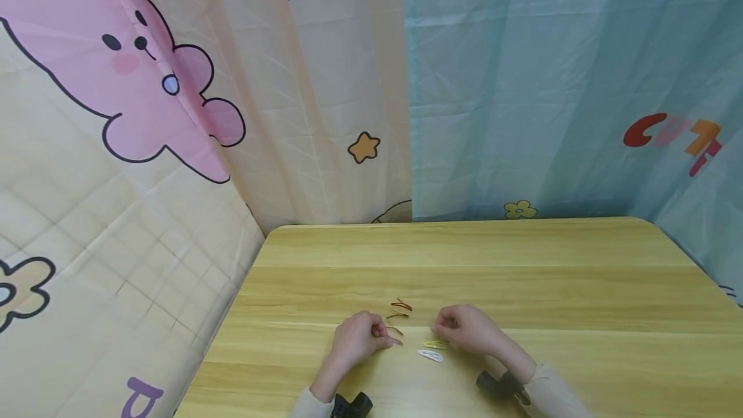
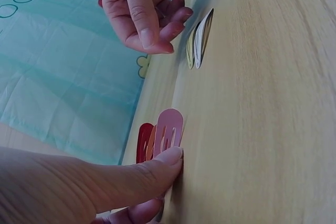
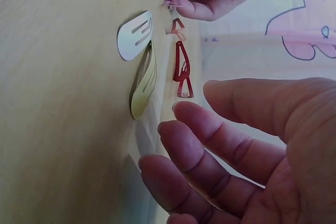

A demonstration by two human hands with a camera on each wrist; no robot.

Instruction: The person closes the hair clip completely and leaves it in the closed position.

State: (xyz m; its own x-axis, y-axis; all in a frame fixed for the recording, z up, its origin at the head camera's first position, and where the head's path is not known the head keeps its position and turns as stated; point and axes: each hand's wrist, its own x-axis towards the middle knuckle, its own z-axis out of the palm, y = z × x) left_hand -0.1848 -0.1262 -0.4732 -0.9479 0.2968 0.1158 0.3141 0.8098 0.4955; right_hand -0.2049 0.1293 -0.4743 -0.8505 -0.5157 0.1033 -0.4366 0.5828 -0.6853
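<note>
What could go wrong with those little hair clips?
The round-ended pink hair clip might slip from the pinch of the left hand. The dark red hair clip looks balanced on edge; a bump might topple it. The right hand, near the yellow teardrop hair clip, could push it into the white teardrop hair clip.

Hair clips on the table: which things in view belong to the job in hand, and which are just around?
Part of the job, it seems:
pink clip, pinched in the left hand
red clip
orange clip
yellow clip
white clip

Just around:
tabletop, as support
printed curtains
black wrist cameras
</note>
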